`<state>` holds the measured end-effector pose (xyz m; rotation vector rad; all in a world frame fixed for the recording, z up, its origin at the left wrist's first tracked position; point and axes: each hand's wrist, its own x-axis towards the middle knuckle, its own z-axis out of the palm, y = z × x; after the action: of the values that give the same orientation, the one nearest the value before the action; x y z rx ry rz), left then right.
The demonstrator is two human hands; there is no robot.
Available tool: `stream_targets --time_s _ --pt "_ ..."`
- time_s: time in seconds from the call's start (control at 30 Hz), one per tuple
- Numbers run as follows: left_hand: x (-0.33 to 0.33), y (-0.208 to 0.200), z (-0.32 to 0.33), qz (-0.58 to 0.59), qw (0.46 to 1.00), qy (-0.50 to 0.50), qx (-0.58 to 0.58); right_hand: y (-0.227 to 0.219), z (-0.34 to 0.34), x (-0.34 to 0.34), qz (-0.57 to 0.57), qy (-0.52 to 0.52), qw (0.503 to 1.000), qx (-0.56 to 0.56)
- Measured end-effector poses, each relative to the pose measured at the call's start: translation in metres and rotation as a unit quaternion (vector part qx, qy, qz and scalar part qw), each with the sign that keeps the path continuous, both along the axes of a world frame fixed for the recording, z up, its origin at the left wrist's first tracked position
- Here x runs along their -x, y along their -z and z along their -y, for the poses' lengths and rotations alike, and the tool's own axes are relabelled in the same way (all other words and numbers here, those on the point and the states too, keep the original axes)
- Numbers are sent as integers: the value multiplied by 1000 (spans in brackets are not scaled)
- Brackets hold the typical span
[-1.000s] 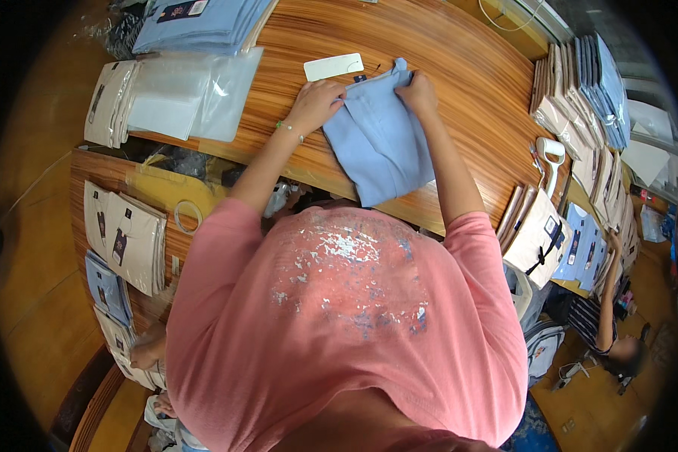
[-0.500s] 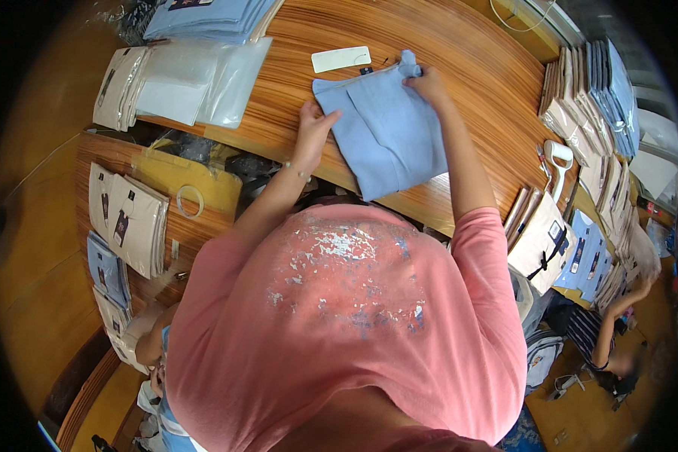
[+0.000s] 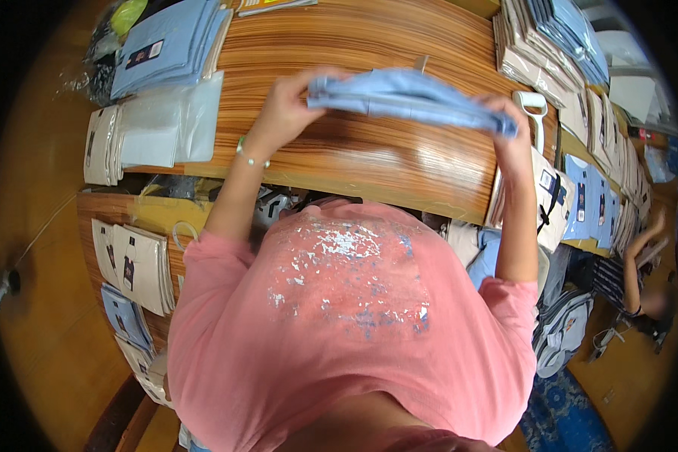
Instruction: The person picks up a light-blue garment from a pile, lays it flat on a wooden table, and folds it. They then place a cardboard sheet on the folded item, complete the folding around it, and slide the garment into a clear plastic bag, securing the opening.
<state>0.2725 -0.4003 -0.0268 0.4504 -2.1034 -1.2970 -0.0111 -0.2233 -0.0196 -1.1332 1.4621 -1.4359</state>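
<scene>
The folded light-blue cloth garment (image 3: 407, 96) is above the brown wood-grain table (image 3: 339, 162), spanning left to right. The person's left hand (image 3: 288, 111) is clamped on its left end; the right hand (image 3: 511, 143), blurred, grips its right end. Clear flat plastic bags (image 3: 202, 117) lie left.

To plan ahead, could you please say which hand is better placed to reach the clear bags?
Probably the left hand: it's nearer the bags than the right hand, though both hold the blue garment.

Your right hand (image 3: 512, 147), 2 o'clock: blurred, perhaps partly behind blue garment (image 3: 399, 94), itself smeared. Papers (image 3: 275, 6), between 11 and 12 o'clock: cut by top edge.
</scene>
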Motion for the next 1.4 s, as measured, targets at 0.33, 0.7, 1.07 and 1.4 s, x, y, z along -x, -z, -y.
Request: stream_targets --time_s 0.33,0.7,1.07,1.4 --pt "-54 161 -77 183 971 150 32 146 -109 -75 -270 -74 951 -134" --pt "-46 177 -62 298 875 40 -380 158 -112 -67 204 109 917 -325" --pt "-61 184 -86 249 901 39 -353 176 -128 -92 169 151 941 -253" --pt "-63 177 -106 231 873 -64 -425 162 -127 -92 5 135 944 -301"
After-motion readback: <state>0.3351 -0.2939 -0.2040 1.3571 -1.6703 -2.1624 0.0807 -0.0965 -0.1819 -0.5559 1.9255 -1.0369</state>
